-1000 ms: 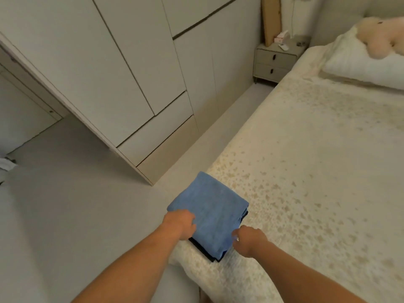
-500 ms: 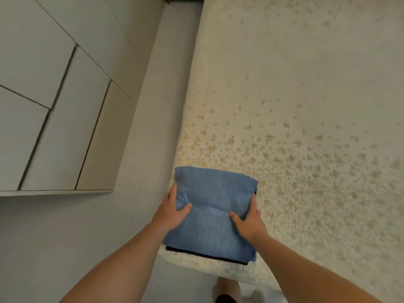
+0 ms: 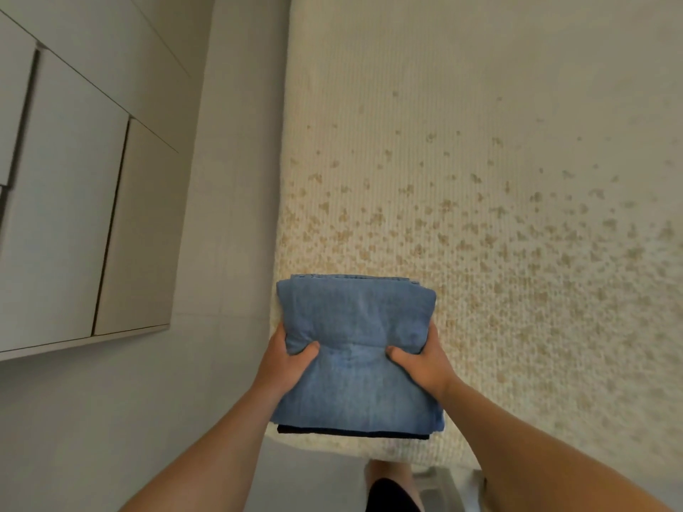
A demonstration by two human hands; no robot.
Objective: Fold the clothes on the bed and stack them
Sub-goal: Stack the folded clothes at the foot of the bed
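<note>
Folding looks finished: blue folded garment (image 3: 354, 349) tops a dark one at the bed's (image 3: 517, 179) near-left corner, gripped by left hand (image 3: 286, 358) and right hand (image 3: 421, 360), thumbs pressed on top; no unfolded clothes are seen.

We see the bed (image 3: 480, 179) under a cream ribbed cover with tan speckles. At its near left corner lies a folded stack (image 3: 354, 364): blue denim on top, a dark garment beneath.

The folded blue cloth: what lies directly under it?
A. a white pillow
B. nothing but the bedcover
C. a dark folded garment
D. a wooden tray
C: a dark folded garment shows as a thin dark edge below the near side of the folded blue cloth.
</note>
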